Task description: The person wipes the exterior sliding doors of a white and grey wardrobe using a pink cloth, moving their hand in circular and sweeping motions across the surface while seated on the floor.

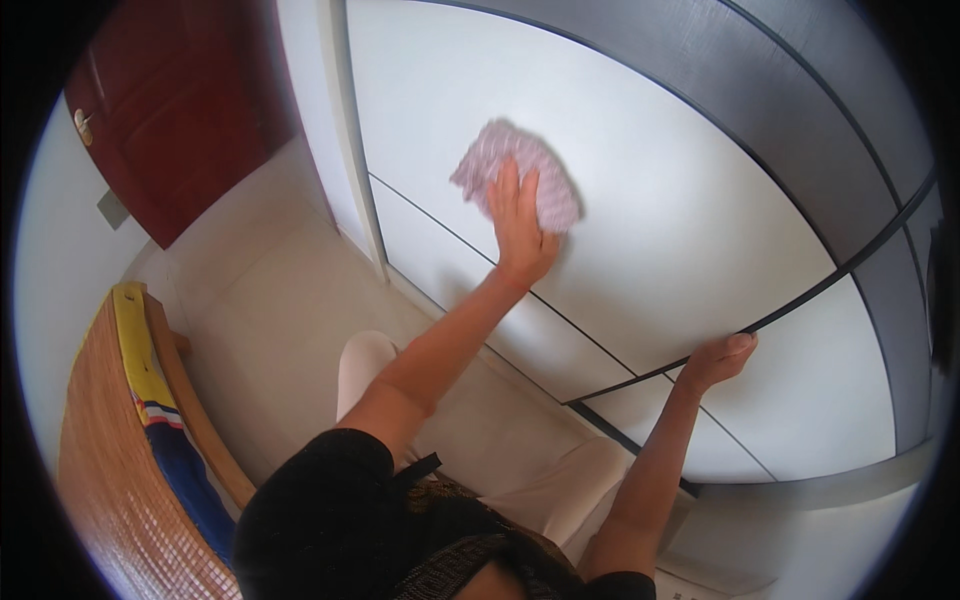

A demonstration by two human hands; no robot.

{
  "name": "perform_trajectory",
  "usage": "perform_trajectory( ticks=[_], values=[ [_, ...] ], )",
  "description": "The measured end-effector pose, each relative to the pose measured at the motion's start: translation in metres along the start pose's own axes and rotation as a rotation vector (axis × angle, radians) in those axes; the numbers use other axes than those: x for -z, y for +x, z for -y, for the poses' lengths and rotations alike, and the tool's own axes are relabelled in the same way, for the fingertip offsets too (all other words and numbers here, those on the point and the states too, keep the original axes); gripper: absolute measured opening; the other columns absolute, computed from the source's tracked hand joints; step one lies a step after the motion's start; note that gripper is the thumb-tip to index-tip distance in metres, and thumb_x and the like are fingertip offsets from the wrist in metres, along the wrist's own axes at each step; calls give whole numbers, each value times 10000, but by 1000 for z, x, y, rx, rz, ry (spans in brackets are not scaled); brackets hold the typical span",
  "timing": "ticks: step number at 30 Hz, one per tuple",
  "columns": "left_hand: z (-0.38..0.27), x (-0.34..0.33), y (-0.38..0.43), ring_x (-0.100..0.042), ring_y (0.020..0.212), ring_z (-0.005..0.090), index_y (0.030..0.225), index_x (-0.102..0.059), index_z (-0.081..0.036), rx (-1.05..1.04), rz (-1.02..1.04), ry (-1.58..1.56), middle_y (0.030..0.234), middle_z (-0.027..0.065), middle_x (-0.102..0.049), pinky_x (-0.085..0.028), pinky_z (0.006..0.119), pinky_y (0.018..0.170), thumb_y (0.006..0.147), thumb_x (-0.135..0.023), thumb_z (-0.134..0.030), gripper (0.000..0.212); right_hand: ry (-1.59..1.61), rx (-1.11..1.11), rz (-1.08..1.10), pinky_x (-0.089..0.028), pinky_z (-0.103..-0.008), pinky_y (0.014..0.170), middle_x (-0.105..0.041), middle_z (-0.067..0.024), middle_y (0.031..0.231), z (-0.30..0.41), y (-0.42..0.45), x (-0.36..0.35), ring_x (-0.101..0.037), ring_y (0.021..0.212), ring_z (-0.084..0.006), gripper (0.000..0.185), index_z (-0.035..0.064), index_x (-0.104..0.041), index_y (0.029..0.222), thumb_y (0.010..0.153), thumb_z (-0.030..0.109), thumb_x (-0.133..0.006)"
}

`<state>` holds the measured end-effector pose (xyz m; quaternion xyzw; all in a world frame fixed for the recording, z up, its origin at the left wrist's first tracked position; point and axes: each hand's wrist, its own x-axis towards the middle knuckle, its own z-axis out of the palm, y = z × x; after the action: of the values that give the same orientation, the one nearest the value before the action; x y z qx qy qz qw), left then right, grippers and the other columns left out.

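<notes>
My left hand (523, 236) presses a crumpled pink striped cloth (551, 187) flat against the white panel (660, 202) of a sliding wardrobe door. Its fingers lie spread over the cloth, pointing up the panel. Lower and to the right, my right hand (716, 361) grips the dark edge strip (810, 289) of that door, with the thumb showing and the other fingers partly hidden. Behind this edge, a second white door panel (817, 397) continues to the right. Thin dark lines divide both doors, and grey bands (750, 82) run across them above the white.
A dark red door (180, 112) with a metal handle (82, 126) is at the upper left. On the left stands a wooden seat with a woven mat (105, 405) and a yellow and blue cloth (176, 442). Pale floor tiles (262, 300) lie between the seat and the wardrobe.
</notes>
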<state>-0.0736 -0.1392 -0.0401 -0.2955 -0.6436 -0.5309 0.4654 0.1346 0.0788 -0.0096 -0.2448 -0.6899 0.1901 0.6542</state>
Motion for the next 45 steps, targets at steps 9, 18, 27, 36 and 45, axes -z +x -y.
perform_trajectory(
  ticks=[9,18,27,36,45],
  values=[
    [19,7,-130,-275,1263,532,1344,-324,29,14,226,45,1408,331,-239,-148,649,1046,674,-603,1,726,14,-62,-4,-451,-330,715,-565,-142,869,2,-2,-3,-523,768,-257,574,-67,-513,1051,989,457,-285],
    [-50,-13,64,-327,1253,482,1298,-436,10,-361,49,51,1384,304,-314,-152,637,1024,630,-548,-1,677,65,-35,7,-463,-326,726,-585,-135,895,-4,2,0,-552,784,-254,518,-51,-527,1053,989,418,-314],
    [-92,-23,88,-457,1121,438,1180,-539,-45,-519,71,43,1291,273,-421,-271,634,908,596,-566,24,588,45,0,-38,-470,-340,713,-592,-150,894,-4,1,-4,-555,761,-267,483,-52,-536,1073,981,388,-359],
    [-15,-15,-137,-513,892,229,1044,-634,-230,-96,728,-199,1025,22,-541,-318,428,729,649,-631,-87,420,26,6,-18,-459,-313,683,-577,-108,858,-2,1,-2,-533,734,-218,503,-41,-535,1014,992,412,-317],
    [-23,-23,-141,-492,875,241,1044,-633,-254,-275,525,-57,975,4,-509,-291,396,694,644,-643,-117,423,58,-2,-16,-466,-312,692,-589,-129,888,2,0,-4,-563,757,-240,490,-42,-537,1016,993,407,-342]
  ],
)
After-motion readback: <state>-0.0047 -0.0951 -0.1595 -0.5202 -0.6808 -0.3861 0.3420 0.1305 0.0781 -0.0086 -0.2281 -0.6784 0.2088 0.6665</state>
